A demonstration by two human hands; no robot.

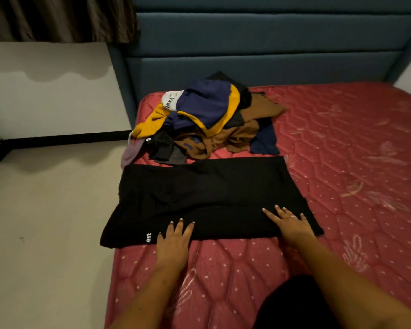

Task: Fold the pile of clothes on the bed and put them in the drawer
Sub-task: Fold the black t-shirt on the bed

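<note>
1. Bed (342, 162): a red quilted mattress with a pale leaf and dot pattern. A dark blue padded headboard (259, 43) stands at its far end.
2. Black garment (204, 198): spread flat on the mattress directly in front of the person, lying across the bed's width. A fold line runs along its near part. Its left end hangs slightly past the mattress edge. White lettering (148, 238) reading "est" shows near the left near corner.
3. Left hand (173, 241): flat, fingers straight and spread, gripping nothing. The fingertips rest on the near edge of the black garment, just right of the lettering; the palm lies over the mattress.
4. Right hand (290, 224): flat, fingers straight and spread, gripping nothing. It presses on the black garment near the right near corner. A ring (293, 216) is on one finger.
5. Pile of clothes (204, 119): unfolded, heaped at the far left of the mattress near the headboard, just beyond the black garment.
   - On top, a navy and yellow item with a white lettered piece beside it.
   - Below, brown and dark grey items, with a navy piece at the right.
   - A lilac piece droops over the left mattress edge.
6. Surroundings: a pale floor (45, 222) left of the bed, a white wall (45, 91) with black skirting, and a brown curtain (57, 17) at the upper left.
</note>
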